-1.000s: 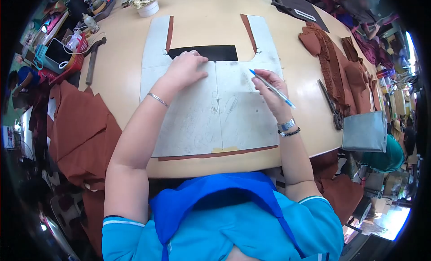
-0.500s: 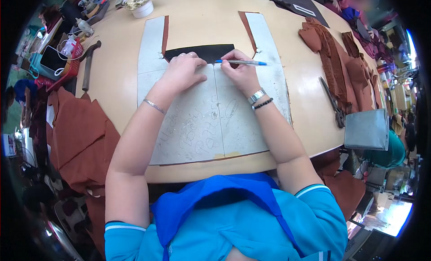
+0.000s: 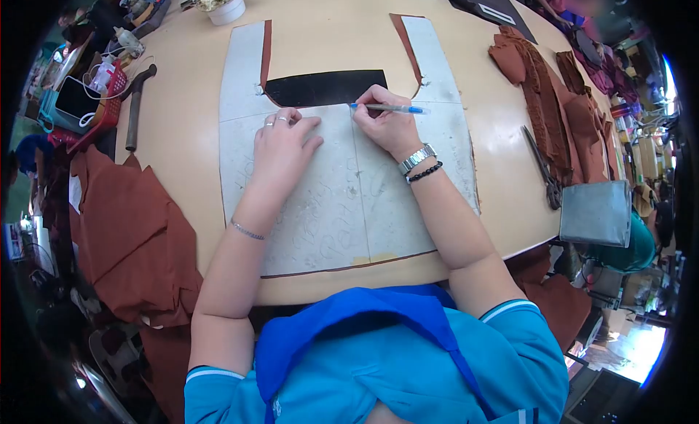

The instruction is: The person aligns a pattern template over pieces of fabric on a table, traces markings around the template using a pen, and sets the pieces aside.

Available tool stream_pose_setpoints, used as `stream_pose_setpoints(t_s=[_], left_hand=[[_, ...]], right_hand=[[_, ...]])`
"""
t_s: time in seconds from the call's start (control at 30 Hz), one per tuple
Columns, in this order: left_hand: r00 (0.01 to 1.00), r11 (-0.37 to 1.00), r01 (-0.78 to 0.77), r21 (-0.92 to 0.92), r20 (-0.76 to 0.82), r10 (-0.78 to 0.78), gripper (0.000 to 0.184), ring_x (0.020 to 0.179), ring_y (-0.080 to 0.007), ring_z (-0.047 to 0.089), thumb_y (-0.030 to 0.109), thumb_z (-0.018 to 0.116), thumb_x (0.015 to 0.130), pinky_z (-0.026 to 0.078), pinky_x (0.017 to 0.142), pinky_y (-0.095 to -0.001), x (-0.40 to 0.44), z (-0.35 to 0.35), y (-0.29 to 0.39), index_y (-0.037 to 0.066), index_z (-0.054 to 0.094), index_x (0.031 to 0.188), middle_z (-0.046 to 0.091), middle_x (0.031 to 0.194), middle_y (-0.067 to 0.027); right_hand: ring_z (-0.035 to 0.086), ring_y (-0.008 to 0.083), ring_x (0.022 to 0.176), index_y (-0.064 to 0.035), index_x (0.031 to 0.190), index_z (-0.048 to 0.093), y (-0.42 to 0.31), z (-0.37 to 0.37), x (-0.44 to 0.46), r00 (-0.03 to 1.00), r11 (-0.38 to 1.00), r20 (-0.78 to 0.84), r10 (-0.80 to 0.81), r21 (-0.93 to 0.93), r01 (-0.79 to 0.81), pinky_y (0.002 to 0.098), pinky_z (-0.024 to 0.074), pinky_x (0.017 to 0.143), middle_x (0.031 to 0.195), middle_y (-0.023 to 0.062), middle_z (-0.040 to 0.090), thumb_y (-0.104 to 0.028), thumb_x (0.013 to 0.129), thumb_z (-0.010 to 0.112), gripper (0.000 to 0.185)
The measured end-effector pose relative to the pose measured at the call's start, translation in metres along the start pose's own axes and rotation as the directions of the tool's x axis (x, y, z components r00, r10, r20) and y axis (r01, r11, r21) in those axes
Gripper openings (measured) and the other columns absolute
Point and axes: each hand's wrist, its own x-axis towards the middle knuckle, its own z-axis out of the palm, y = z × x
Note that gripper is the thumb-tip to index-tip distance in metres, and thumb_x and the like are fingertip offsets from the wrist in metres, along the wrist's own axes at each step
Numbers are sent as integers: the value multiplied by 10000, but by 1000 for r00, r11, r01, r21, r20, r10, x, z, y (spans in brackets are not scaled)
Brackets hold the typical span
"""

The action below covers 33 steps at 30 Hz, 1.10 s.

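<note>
left hand [image 3: 285, 148] kinda loose on the pale template [image 3: 342, 194] mid-frame, right hand [image 3: 387, 127] pinching a pen [image 3: 399, 108] — black strip [image 3: 331, 87] upper center

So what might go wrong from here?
The pale-grey U-shaped panel could slide over the reddish-brown material showing at its edges: the left hand lies on its left half only.

The slim blue-tipped pen in the right hand might slip and leave a stray mark, since its tip is at the panel's inner edge, near the flat black piece.
</note>
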Motion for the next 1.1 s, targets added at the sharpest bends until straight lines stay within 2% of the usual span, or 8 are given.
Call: stream_pose_setpoints(t_s=[0.2, 0.3, 0.43, 0.57, 0.6, 0.67, 0.77, 1.1], left_hand=[[999, 1000, 19, -6, -37, -19, 365, 1060, -301, 569, 274, 766, 770, 472, 890, -408, -9, -3, -9, 96, 683, 1077, 599, 1120, -116], [994, 989, 106, 104, -49, -101, 520, 1195, -319, 504, 392, 764, 762, 421, 962, -478, -10, -8, -12, 122, 629, 1185, 546, 1262, -155], [984, 963, 177, 201, -8, -179, 703, 1366, -341, 347, 552, 715, 756, 316, 1040, -592, -11, -8, -14, 157, 530, 1307, 410, 1432, -198], [975, 960, 203, 193, 54, -217, 763, 1418, -359, 271, 612, 677, 761, 262, 1062, -648, -11, -6, -18, 168, 487, 1351, 347, 1488, -207], [973, 960, 203, 192, 69, -219, 769, 1421, -364, 265, 618, 671, 763, 253, 1065, -655, -10, -6, -17, 169, 481, 1357, 342, 1491, -209], [971, 959, 208, 191, 80, -226, 787, 1419, -370, 266, 619, 669, 764, 253, 1056, -666, -9, -9, -15, 159, 468, 1370, 341, 1491, -210], [971, 958, 210, 194, 76, -228, 821, 1417, -373, 271, 618, 669, 766, 249, 1050, -677, -9, -7, -16, 137, 441, 1391, 342, 1490, -211], [974, 960, 201, 193, 64, -217, 857, 1413, -381, 274, 599, 677, 769, 254, 1041, -688, -9, -4, -18, 119, 398, 1421, 339, 1491, -212]], right_hand=[[663, 101, 713, -15, 888, 645, 0, -4, 3, 980, 977, -35, 197, 89, -193, 247, 530, 661, 767, 63, 688, -101, 843, 649, 97], [684, 117, 809, -9, 988, 647, 2, -3, 10, 957, 930, -8, 291, 239, -280, 239, 530, 741, 876, 71, 710, -112, 881, 642, 148], [673, 105, 793, -12, 974, 653, -19, 18, 28, 936, 882, 6, 352, 333, -333, 233, 525, 715, 865, 68, 706, -112, 864, 653, 149], [603, 67, 654, 4, 861, 654, -24, 69, 49, 992, 970, 58, 115, 210, -125, 237, 495, 591, 725, 24, 660, -119, 819, 655, 129], [591, 70, 616, -2, 836, 647, -29, 81, 53, 992, 953, 87, 95, 279, -115, 240, 490, 578, 675, 21, 644, -120, 810, 650, 121], [591, 89, 591, -7, 818, 642, -21, 102, 62, 988, 969, 138, 73, 223, -102, 252, 489, 562, 658, 49, 642, -139, 795, 652, 134], [568, 55, 640, -11, 834, 637, -21, 111, 68, 972, 986, 220, 86, 122, -115, 225, 472, 591, 725, 21, 648, -127, 819, 649, 118], [576, 95, 588, -20, 795, 639, -25, 113, 65, 988, 999, 155, 9, 49, -17, 248, 473, 557, 671, 48, 645, -147, 784, 664, 130]])
